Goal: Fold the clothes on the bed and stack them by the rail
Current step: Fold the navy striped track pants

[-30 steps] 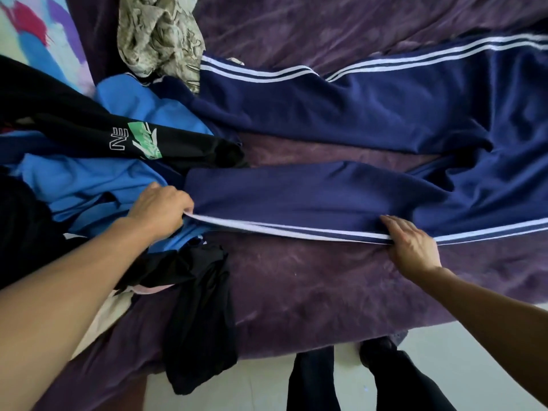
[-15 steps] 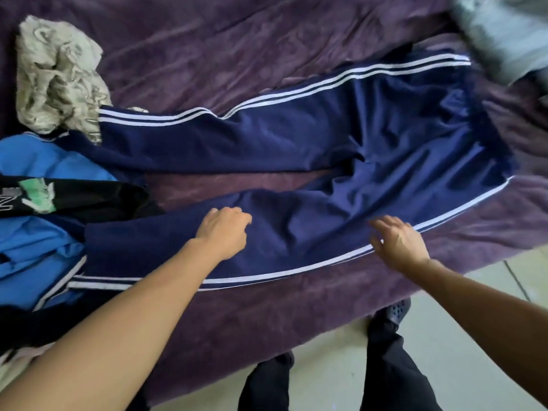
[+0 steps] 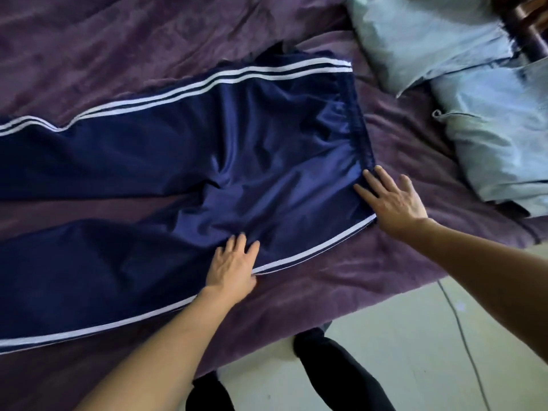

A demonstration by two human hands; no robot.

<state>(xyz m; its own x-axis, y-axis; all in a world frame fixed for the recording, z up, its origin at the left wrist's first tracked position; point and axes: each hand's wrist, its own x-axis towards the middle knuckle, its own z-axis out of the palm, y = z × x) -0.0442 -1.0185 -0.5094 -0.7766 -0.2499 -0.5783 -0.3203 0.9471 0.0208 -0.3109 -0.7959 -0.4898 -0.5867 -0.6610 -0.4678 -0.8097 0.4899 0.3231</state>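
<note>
Trousers [image 3: 166,161]: navy, white side stripes, lay spread flat on purple bedspread [image 3: 118,48].
Left hand [image 3: 232,266]: flat on near leg.
Right hand [image 3: 391,203]: fingers spread at waistband corner.
Pale blue pillows [image 3: 474,84]: beyond waistband.

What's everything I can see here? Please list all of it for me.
track pants: one, navy with white side stripes, spread flat on the bed
bedspread: one, purple, under the pants
folded fabric: apparently two pieces, pale blue-grey, top right on the bed
wooden post: one, dark brown, top right corner
floor: pale, below the bed edge
cable: one, grey, on the floor
legs: two, in black trousers, beside the bed
left hand: flat on the pants' near leg
right hand: flat at the waistband's near corner
</note>
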